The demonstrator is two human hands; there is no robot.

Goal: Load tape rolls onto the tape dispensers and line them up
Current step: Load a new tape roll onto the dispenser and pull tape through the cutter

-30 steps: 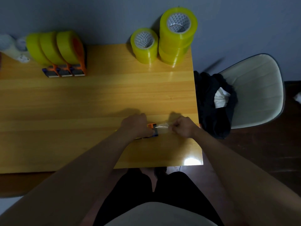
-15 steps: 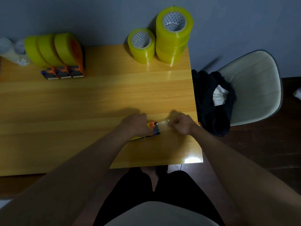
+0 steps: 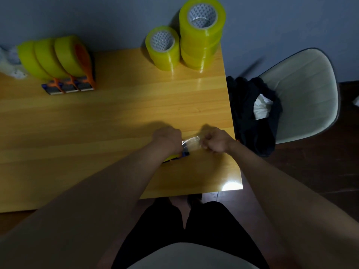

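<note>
My left hand (image 3: 168, 138) grips an orange and blue tape dispenser (image 3: 179, 155) with a yellow roll on it, lying near the table's front right; most of it is hidden under the hand. A clear strip of tape (image 3: 191, 143) stretches from the dispenser to my right hand (image 3: 214, 141), which pinches its free end. Three loaded dispensers (image 3: 64, 65) stand in a row at the back left. A single yellow tape roll (image 3: 163, 48) stands at the back, beside a stack of yellow rolls (image 3: 202, 33).
The wooden table (image 3: 116, 117) ends at its right edge just past my right hand. A pale chair (image 3: 303, 94) with dark clothing (image 3: 250, 113) on it stands to the right. Blurred white objects (image 3: 10, 63) lie at the far left.
My right hand has drawn the tape end a little farther right and up from the dispenser. The left hand keeps its hold; the view has shifted slightly.
</note>
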